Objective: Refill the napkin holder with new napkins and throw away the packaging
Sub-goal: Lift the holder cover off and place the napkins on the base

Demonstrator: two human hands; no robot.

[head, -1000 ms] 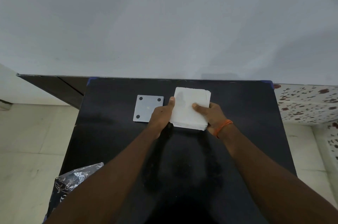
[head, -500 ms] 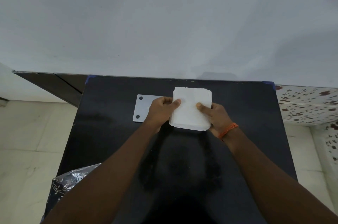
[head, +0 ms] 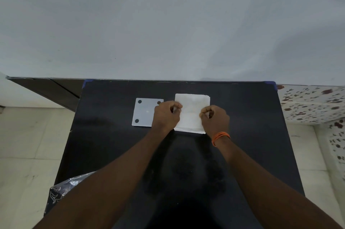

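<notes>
A stack of white napkins (head: 191,105) lies flat on the black table (head: 252,116), towards its far edge. My left hand (head: 166,114) sits over the stack's left edge with thumb and fingers pinched together on it. My right hand (head: 215,118), with an orange band at the wrist, is curled over the stack's right part and pinches the top in the same way. What exactly the fingertips grip is too small to tell. A flat grey square plate (head: 143,112) with round holes at its corners lies just left of the stack, partly under my left hand.
A crumpled black and silver plastic bag (head: 63,189) hangs at the table's near left corner, partly behind my left forearm. A plain wall rises behind the table. Pale floor tiles lie on both sides, and a speckled tiled surface is at the right.
Both hands left the sides of the stack and came onto its top, fingers now curled and pinched. The stack and the grey plate stayed in place.
</notes>
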